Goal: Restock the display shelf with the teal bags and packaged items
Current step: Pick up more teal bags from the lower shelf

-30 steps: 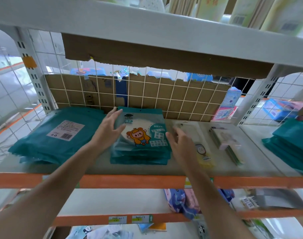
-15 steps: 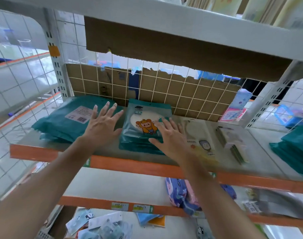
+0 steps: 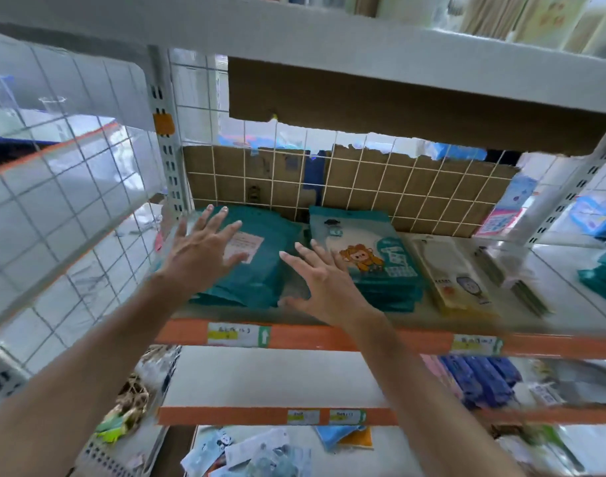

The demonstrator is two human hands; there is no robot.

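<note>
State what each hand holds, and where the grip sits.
Nothing is held: left hand and right hand are both spread open, no grip on the teal bags.

The teal bags (image 3: 257,284) on the left look like matt, faintly creased plastic film. The cartoon-printed packs (image 3: 381,270) beside them are glossy. At the far side is rough brown cardboard (image 3: 429,197), torn along the top, behind a smooth white-coated wire grid (image 3: 387,173). The shelf edge (image 3: 363,339) is orange painted metal with paper labels (image 3: 238,334).

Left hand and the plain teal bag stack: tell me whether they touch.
Cannot tell. The head view shows the left hand spread open, overlapping the plain teal bag stack, but its palm side is hidden, so neither contact nor a gap shows.
</note>
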